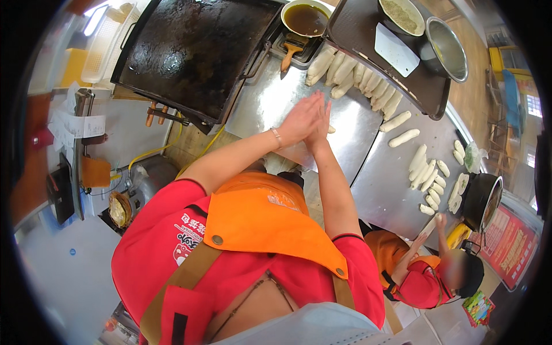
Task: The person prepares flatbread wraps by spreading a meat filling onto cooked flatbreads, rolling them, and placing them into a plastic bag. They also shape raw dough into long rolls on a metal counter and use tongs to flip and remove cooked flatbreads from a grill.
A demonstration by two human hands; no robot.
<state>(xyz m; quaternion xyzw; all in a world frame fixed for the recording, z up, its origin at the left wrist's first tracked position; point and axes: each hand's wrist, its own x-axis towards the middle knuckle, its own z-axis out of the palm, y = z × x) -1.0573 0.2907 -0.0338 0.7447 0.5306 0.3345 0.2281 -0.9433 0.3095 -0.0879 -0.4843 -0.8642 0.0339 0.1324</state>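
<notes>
My left hand (299, 118), with a bracelet at its wrist, lies against my right hand (318, 127) above a steel worktable (263, 99). Their palms face each other and the fingers point away from me. Whether anything is between them is hidden. Just right of my right hand, the end of a small dough piece (331, 129) shows, the rest covered by the hand. Beyond my fingertips, several long dough rolls (345, 71) lie side by side in a row along a dark tray (433, 92). Two single rolls (404, 138) lie to the right.
A black griddle (181, 56) stands at left, beside a wooden-handled brush (291, 54) and a bowl of oil (306, 19). The tray holds a white scraper (396, 49) and a steel bowl (446, 51). At right, a co-worker (422, 276) holds a dough strip (428, 227) near smaller dough pieces (424, 172) and a pot (478, 202).
</notes>
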